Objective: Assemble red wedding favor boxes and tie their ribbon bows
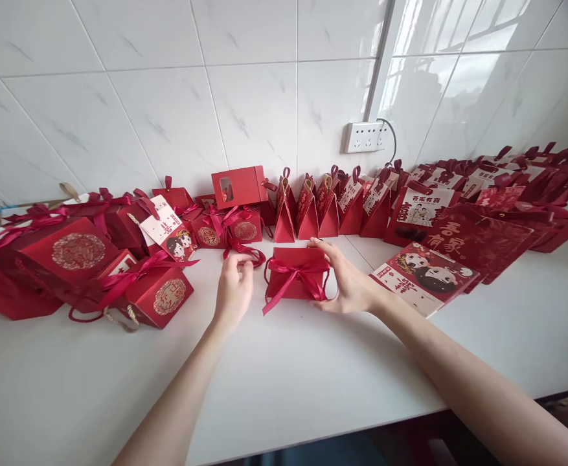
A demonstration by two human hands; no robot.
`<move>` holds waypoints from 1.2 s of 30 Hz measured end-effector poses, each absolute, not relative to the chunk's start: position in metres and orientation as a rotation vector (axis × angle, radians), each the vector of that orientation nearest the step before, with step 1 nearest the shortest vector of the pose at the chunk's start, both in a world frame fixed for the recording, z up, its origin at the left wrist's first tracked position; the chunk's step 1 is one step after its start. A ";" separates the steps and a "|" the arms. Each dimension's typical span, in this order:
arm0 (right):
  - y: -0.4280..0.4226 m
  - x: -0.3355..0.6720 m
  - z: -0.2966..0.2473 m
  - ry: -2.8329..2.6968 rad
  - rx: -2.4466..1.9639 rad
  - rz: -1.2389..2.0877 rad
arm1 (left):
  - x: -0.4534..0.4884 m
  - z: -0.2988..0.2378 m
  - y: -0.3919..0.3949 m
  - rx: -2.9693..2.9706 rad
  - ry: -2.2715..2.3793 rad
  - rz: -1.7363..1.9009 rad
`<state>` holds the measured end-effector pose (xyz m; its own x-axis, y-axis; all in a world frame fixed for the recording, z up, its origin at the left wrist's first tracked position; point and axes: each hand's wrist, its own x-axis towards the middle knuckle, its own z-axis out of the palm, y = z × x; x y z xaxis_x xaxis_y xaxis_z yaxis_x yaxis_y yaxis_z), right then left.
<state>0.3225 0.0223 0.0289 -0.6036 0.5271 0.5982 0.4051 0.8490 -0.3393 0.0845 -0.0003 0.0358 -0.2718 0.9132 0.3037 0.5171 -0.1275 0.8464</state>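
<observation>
In the middle of the table stands a small red gift box (288, 285), a shiny ribbon bow (299, 272) across its front and dark cord handles at its sides. My right hand (349, 278) grips its right side, thumb low and fingers at the top edge. To the left of the box, my left hand (235, 285) has its fingers closed at the end of a dark red ribbon (249, 251). That ribbon trails back towards two boxes with round gold emblems, the nearer being a red box (245, 226). Part of the ribbon is hidden by my fingers.
Bow-tied boxes (160, 301) crowd the left. Upright triangular red boxes (307, 217) line the tiled wall, and more bags and boxes (488, 236) fill the right. A flat printed card or bag (427, 275) lies beside my right forearm. A power socket (366, 137) is on the wall.
</observation>
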 end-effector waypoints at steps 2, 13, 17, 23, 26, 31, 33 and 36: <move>0.022 0.321 0.029 -2.310 -0.706 0.253 | 0.088 0.037 -0.003 1.645 1.604 1.481; 0.017 0.316 0.029 -2.299 -0.731 0.305 | 0.108 0.030 -0.018 2.577 1.117 1.804; 0.018 0.315 0.028 -2.280 -0.704 0.295 | 0.114 0.025 -0.023 2.811 1.060 1.747; 0.018 0.315 0.027 -2.269 -0.715 0.340 | 0.116 0.024 -0.025 2.677 1.145 1.804; 0.019 0.315 0.026 -2.259 -0.716 0.323 | 0.115 0.030 -0.025 2.439 1.328 1.793; 0.025 0.319 0.025 -2.203 -0.740 0.321 | 0.104 0.032 -0.012 1.806 1.661 1.622; 0.027 0.319 0.025 -2.061 -0.786 0.474 | 0.097 0.028 -0.004 1.682 1.724 1.514; 0.025 0.318 0.027 -1.639 -0.842 0.895 | 0.091 0.022 0.005 1.701 1.723 1.465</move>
